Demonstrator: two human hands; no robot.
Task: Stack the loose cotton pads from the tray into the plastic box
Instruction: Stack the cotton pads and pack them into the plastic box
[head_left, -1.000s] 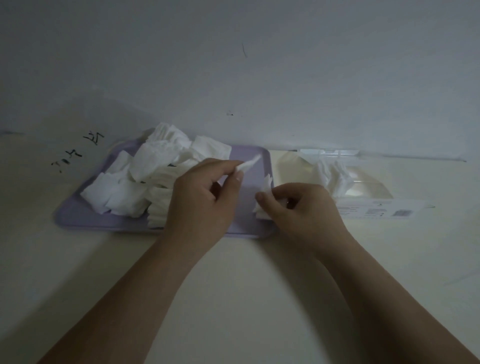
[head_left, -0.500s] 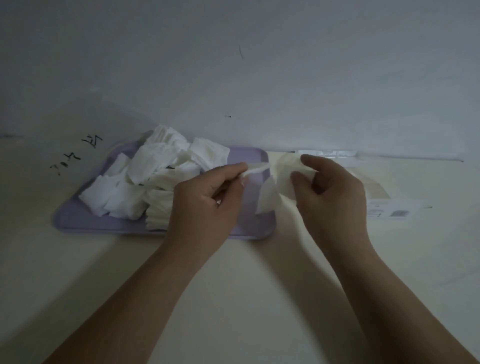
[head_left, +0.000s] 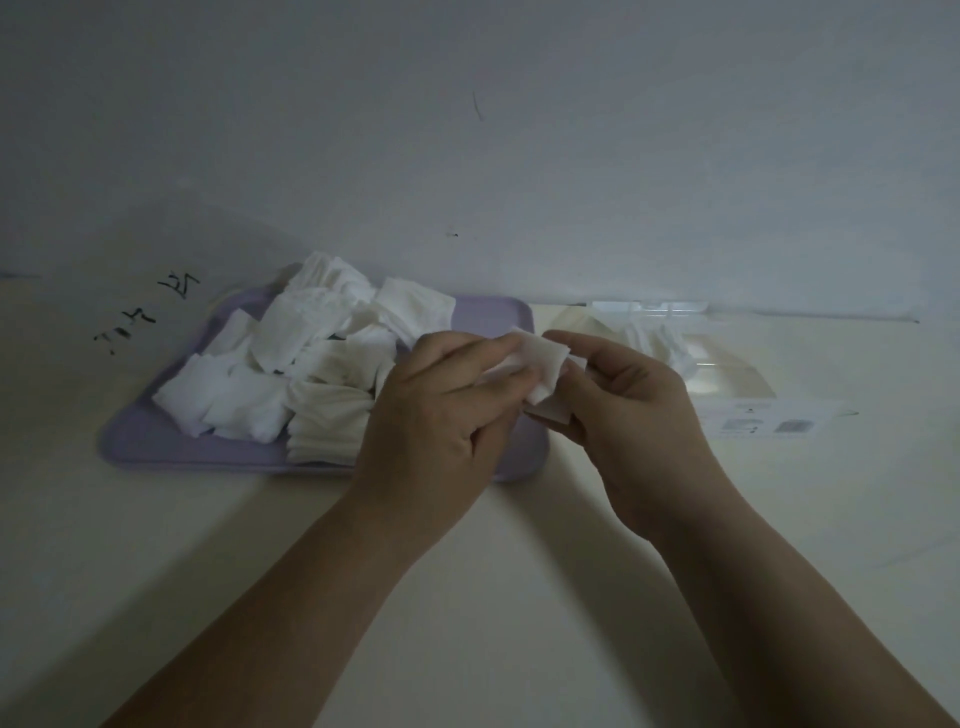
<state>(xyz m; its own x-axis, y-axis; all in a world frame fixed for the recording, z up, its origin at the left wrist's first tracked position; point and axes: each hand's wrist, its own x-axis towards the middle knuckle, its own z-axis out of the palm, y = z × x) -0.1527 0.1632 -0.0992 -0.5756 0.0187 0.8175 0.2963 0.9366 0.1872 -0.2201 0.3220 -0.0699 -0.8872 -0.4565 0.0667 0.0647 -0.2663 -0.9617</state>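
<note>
A lilac tray (head_left: 156, 447) lies on the table and holds a loose heap of white cotton pads (head_left: 291, 374). Right of it stands a clear plastic box (head_left: 748, 384) with a few pads inside. Above the tray's right end my left hand (head_left: 441, 415) and my right hand (head_left: 634, 410) meet, and both pinch the same small bunch of cotton pads (head_left: 543, 364) between fingers and thumbs. The pads' lower part is hidden by my fingers.
The tray and box sit against a pale wall at the back. Black handwriting (head_left: 150, 312) marks the table left of the tray. Bare table lies in front of the tray, under my forearms.
My hands came together over the tray's right end. The pad in my left hand and the pads in my right hand have been joined into one bunch.
</note>
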